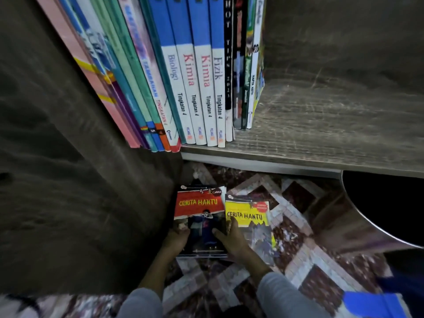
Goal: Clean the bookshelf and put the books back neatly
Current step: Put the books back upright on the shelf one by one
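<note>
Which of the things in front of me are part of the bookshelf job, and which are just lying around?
Job: red Cerita Hantu book, held by left hand and right hand; yellow Cerita Hantu book beside it; shelved books; shelf board.
Lying about: patterned rug; dark round object at right; blue item, lower right.

Head view — looking steeply down, close at shelf (321,125) and floor (286,226).

The left sleeve (140,304) and right sleeve (283,292) are plain grey, perhaps knit fabric.

Book row (195,76) on shelf's (321,125) left, book stack (198,203) left of loose book (250,214) below
</note>
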Tool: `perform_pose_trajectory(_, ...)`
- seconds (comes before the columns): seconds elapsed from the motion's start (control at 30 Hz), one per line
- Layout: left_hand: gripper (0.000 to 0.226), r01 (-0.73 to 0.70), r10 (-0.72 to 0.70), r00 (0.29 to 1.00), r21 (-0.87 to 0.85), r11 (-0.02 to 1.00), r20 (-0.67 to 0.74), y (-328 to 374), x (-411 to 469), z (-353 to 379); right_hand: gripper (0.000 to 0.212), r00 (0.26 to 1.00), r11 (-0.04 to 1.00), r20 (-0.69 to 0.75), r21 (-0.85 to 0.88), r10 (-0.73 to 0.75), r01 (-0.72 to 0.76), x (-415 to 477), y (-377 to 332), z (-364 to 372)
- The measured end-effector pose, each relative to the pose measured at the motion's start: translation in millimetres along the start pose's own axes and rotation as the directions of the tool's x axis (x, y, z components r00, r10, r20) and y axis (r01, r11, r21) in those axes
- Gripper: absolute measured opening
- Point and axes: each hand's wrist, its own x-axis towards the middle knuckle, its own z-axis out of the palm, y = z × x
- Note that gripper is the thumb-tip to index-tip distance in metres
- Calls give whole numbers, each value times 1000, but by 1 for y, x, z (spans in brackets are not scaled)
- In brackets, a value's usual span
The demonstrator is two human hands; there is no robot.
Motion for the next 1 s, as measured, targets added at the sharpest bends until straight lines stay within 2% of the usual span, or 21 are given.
perform_pose_trajectory(0.07,35,20,-23,999,-99,995,-32,-3,6,4,46,997,996,68,78,32,-37,10,9,5)
perform_pose_trajectory(0.13,35,41,-52,996,-143,989,-71,-6,8,5,36,995,995,85,91,44,-52,18,14,8)
perform_pose_trajectory(0.2,35,73,-78,991,-47,996,-112,-6,8,5,30,994,996,88,65,58,-64,27,19,10)
perform_pose_trajectory(0.27,38,103,-95,985,48,994,-145,-4,6,2,18,991,987,89,115,100,-109,26,16,8)
perform_pose_trajectory(0.4,54,158,-160,985,-27,987,-69,-5,9,1,17,979,931,90,304,181,-200,13,3,-4)
perform_pose_trajectory(0.47,71,176,-184,980,-97,980,-77,-9,8,6,28,972,884,117,405,205,-235,7,0,-8)
perform_pose_trajectory(0.57,90,234,-253,959,-148,961,-126,-10,-1,12,48,955,879,175,379,239,-290,-1,-1,-12)
perform_pose_trajectory(0.63,95,262,-284,955,-209,942,-85,-14,0,15,43,940,872,230,365,253,-325,-6,-2,-13)
perform_pose_trajectory(0.67,90,253,-270,962,-229,940,-47,-15,1,15,45,936,864,245,377,253,-333,-8,-3,-14)
perform_pose_trajectory(0.77,56,175,-163,984,-245,954,69,-8,-3,7,67,958,876,214,404,189,-263,-9,-14,-21)
perform_pose_trajectory(0.8,58,146,-127,988,-248,958,90,-5,-5,3,64,964,879,201,410,172,-242,-9,-19,-24)
perform_pose_trajectory(0.9,77,87,-63,990,-202,976,124,5,-14,-5,20,971,900,178,377,161,-219,-24,-42,-41)
perform_pose_trajectory(0.93,76,76,-51,989,-174,982,139,4,-12,-6,15,969,900,173,372,174,-228,-30,-46,-46)
perform_pose_trajectory(1.0,62,58,-38,984,-106,993,176,21,-37,-11,19,964,885,183,392,194,-253,-45,-51,-54)
